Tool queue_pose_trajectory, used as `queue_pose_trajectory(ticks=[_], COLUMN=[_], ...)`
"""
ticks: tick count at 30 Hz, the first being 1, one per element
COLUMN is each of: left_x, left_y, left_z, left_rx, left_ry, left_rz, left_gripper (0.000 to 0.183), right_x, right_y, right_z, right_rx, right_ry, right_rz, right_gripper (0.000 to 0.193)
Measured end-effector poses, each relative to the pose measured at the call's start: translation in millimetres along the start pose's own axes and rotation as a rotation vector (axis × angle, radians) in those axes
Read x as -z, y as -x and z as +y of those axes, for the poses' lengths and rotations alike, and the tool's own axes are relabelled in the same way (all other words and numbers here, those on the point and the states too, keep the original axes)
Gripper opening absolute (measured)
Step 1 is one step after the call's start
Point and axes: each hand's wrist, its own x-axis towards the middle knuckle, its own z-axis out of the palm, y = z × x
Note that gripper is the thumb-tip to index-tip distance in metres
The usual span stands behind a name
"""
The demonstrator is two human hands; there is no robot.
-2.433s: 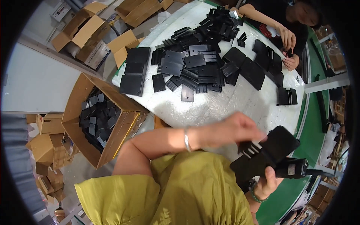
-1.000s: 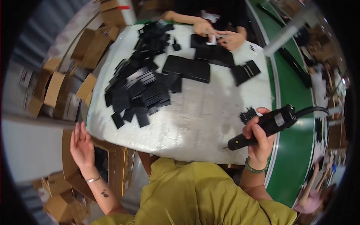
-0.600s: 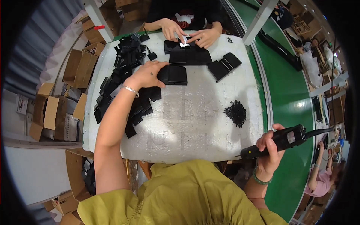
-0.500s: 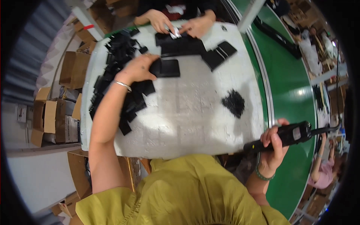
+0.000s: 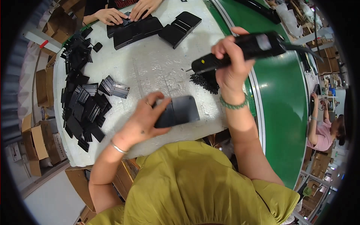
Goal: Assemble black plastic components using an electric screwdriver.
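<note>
Gripping black panel (image 5: 179,111) in left hand (image 5: 144,122), long axis sideways | right hand (image 5: 232,65) clasping screwdriver (image 5: 240,50), tip leftward

The white surface (image 5: 150,71) carries a big heap of black flat parts (image 5: 80,101) on its left side. A small pile of black screws (image 5: 205,80) lies near its right edge. At its far end, another person's hands (image 5: 125,11) rest on black panels (image 5: 137,30). A green conveyor belt (image 5: 285,112) runs along its right, and cardboard boxes (image 5: 35,142) stand on its left.
</note>
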Motion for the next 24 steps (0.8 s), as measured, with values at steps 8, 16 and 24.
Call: queue_pose_trajectory(ticks=[8, 16, 24], left_x=[-4, 10, 6], left_y=[4, -49, -47], left_z=[17, 18, 25], left_rx=[0.062, 0.055, -0.141], left_ry=[-0.115, 0.231, 0.133], left_rz=[0.010, 0.483, 0.572], left_gripper=[0.083, 0.030, 0.014], right_x=[-2, -23, -21], right_y=[-7, 20, 34], right_z=[24, -43, -82], right_rx=[-0.047, -0.028, -0.075], right_ry=[0.188, -0.182, -0.203], right_rz=[-0.035, -0.162, -0.444], right_gripper=[0.028, 0.036, 0.044])
